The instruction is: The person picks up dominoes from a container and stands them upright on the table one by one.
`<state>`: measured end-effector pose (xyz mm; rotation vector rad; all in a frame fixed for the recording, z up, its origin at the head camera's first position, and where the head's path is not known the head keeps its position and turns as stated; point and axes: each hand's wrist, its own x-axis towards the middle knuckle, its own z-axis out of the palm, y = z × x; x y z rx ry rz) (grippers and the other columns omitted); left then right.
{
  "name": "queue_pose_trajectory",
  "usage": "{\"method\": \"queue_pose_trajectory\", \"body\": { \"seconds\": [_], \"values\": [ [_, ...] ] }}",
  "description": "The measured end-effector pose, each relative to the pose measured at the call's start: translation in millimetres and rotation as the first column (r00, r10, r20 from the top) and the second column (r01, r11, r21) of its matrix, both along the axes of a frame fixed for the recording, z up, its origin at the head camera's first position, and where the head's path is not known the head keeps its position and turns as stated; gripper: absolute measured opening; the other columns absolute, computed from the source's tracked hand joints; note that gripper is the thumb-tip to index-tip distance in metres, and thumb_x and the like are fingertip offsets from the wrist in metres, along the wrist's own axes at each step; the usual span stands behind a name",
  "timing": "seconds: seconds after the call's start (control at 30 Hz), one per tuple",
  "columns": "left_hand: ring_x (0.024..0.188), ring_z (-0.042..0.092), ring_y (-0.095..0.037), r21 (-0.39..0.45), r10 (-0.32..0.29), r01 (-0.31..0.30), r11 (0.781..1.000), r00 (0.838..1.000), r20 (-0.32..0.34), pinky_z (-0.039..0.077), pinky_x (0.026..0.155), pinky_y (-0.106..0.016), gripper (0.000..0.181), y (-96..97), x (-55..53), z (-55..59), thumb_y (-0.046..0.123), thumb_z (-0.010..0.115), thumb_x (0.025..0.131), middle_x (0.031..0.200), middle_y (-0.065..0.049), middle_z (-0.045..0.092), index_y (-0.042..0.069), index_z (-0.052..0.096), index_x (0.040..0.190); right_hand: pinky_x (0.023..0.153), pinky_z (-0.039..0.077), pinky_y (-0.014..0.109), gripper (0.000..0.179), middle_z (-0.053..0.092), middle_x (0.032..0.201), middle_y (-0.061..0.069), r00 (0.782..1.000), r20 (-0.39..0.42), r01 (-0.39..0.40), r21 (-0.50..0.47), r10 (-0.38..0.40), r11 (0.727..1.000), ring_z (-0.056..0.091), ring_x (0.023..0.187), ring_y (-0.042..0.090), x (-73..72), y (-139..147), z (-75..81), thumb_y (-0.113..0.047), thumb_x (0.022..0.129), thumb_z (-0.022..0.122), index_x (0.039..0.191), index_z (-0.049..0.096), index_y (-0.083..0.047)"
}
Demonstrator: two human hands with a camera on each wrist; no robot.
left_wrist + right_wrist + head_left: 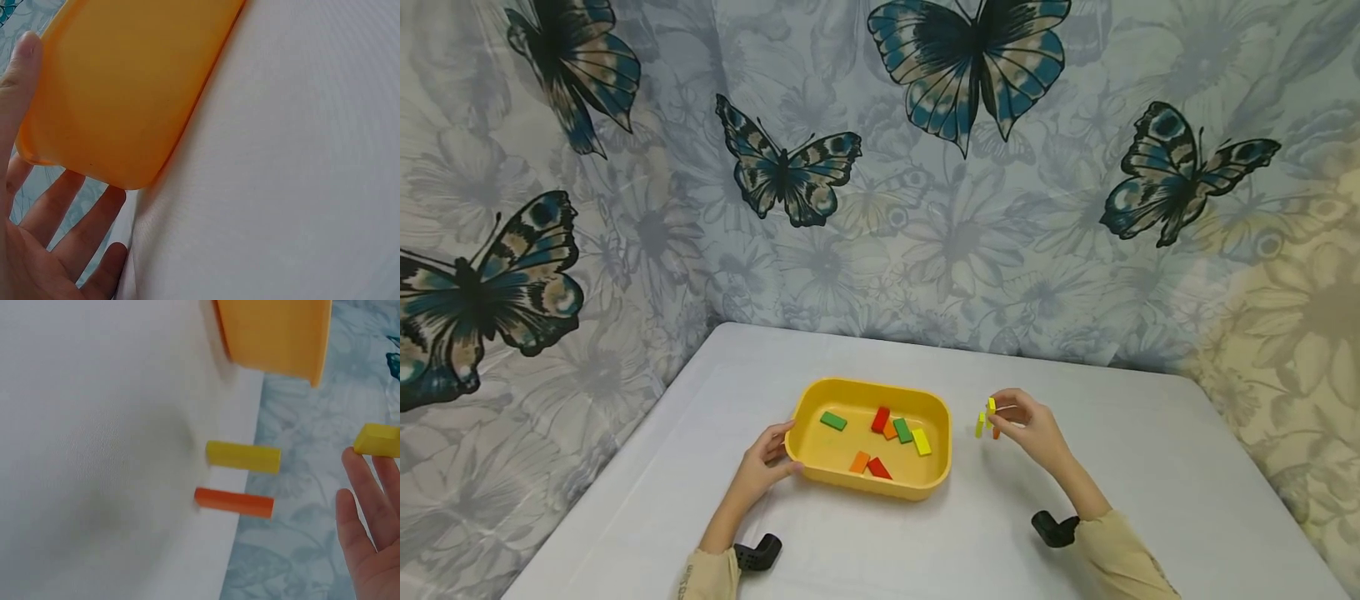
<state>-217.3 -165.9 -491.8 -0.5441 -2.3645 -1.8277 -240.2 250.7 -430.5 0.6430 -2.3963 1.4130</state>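
Note:
Near the right end of a yellow tray (880,487), my right hand (1032,432) pinches a yellow block (379,440) between thumb and fingertips, above the table. Below it, another yellow block (244,456) and an orange block (234,502) stand upright on end, a small gap apart. My left hand (762,467) holds the tray by its left end, thumb at the near corner and fingers against the end wall, as the left wrist view also shows. Inside the tray lie several loose blocks, among them a green block (833,421), a red block (881,419) and a yellow block (921,442).
The table (925,550) has a white cover and ends at a patterned curtain (955,250) with butterflies. Black devices sit at the left wrist (758,552) and the right wrist (1056,530).

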Motion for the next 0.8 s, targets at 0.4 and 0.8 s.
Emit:
{"method": "queue_pose_trajectory", "body": {
  "seconds": [0.4,0.8],
  "values": [
    [0.105,0.048,-0.043,0.025,-0.005,0.004,1.0,1.0,0.026,0.036,0.087,-0.052,0.064,0.2,2.6,-0.7,0.0,0.073,0.072,0.123,-0.028,0.045,-0.008,0.041,0.127,0.064,0.05,0.024,0.022,0.06,0.092,0.017,0.992,0.046,0.117,0.047,-0.119,0.992,0.062,0.078,0.022,-6.0,33.2,-18.4,0.003,0.08,0.064,0.099,0.053,0.004],
    [0.106,0.047,-0.042,0.025,-0.006,0.006,1.0,0.999,0.037,0.036,0.088,-0.051,0.064,1.5,0.0,1.5,0.0,0.073,0.072,0.124,-0.027,0.046,-0.007,0.042,0.127,0.069,0.05,0.033,0.021,0.056,0.091,0.018,0.96,0.211,0.153,0.162,-0.186,0.975,0.059,0.084,0.035,-12.5,50.9,-40.3,0.005,0.081,0.062,0.095,0.047,0.006]
  ]
}}
